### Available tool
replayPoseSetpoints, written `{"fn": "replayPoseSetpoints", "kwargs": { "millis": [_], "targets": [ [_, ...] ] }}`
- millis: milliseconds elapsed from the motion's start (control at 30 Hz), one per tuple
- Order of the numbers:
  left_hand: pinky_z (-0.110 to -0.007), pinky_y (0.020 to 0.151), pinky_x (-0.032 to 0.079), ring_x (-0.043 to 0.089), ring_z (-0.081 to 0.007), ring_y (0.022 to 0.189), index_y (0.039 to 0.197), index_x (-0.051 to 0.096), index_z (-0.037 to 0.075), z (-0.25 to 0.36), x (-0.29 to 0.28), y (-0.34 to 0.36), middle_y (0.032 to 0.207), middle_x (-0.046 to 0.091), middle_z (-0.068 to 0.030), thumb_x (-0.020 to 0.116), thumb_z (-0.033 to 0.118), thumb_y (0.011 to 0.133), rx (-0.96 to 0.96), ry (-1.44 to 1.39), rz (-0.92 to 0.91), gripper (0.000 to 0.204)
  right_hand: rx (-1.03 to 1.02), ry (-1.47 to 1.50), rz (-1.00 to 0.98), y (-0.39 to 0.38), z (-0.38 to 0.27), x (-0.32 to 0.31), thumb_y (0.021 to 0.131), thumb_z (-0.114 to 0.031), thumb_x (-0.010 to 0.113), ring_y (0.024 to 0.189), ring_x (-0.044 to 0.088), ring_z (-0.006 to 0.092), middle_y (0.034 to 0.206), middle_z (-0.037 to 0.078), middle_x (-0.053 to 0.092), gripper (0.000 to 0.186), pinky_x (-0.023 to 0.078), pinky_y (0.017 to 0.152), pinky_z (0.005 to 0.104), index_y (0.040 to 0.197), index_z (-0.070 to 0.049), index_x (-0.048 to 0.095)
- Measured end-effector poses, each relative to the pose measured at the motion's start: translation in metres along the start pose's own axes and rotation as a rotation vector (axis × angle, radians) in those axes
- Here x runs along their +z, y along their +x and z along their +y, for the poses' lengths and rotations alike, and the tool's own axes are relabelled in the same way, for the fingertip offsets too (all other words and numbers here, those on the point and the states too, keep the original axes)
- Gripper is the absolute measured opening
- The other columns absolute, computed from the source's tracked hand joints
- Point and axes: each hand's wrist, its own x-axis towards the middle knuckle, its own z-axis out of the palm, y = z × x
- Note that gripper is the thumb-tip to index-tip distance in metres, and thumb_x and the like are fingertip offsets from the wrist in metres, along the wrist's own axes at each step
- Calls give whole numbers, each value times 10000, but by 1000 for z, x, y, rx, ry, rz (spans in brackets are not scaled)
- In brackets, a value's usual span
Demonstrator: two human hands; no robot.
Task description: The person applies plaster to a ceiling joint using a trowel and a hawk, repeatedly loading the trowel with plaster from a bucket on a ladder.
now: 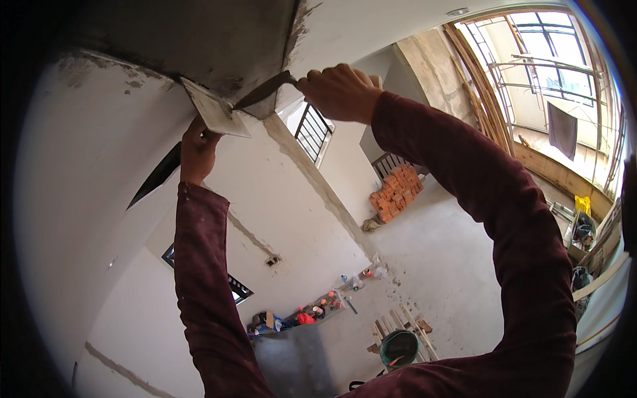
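My left hand (pixel 198 150) is raised under a pale flat plastering board (pixel 213 111), gripping it from below and holding it tilted close to the wall's top edge. My right hand (pixel 342 93) is closed round the handle of a trowel (pixel 264 91), whose darker blade reaches leftward to the board's upper right side; whether they touch I cannot tell. Both sit at a grey, rough plastered corner (pixel 219 40) where the white wall meets the overhead surface. Both my forearms are in maroon sleeves.
Below are a pile of red bricks (pixel 396 191), a green bucket (pixel 399 348) among wood strips, and assorted items (pixel 305 312) along the wall foot. At right, wooden planks (pixel 478 86) and scaffolding stand before a tall window (pixel 551 46). A barred opening (pixel 312 132) is behind.
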Motion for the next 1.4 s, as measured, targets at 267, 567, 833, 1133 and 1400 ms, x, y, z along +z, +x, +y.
{"fn": "replayPoseSetpoints", "kwargs": {
  "millis": [267,567,833,1133,1400],
  "targets": [
    [-269,717,472,551,-130,757,1107,616,-8,9,-5,-7,954,663,-68,669,193,878,52,87,40,309,-161,14,113,-10,24,-89,961,-268,547,831,664,297,970,140,676,251,512,764,441,1063,-49,617],
    [-308,818,476,654,-181,900,1016,638,-47,-4,-6,-7,962,706,-124,670,136,863,54,87,79,240,-5,-14,21,-34,-4,-44,845,-138,573,834,684,271,864,108,670,131,548,701,402,881,-45,658],
    [-296,801,466,628,-157,877,1064,618,-48,-8,-9,-8,954,697,-110,669,172,876,36,62,69,294,-43,21,33,16,-31,-30,788,-158,616,867,694,275,898,112,689,162,572,606,423,895,-68,698],
    [-313,829,477,656,-218,927,1124,600,-17,-13,-12,-5,1032,694,-143,677,206,866,59,104,77,350,-82,184,24,-33,-20,-140,914,-156,583,748,644,264,807,125,645,157,518,648,402,907,-6,629],
    [-310,829,481,643,-190,933,1142,595,-7,-3,-20,-16,1035,691,-124,670,165,868,-19,103,36,333,52,66,11,-58,-35,-118,807,-101,596,814,700,274,850,134,688,148,567,714,375,882,-14,689]
  ]
}}
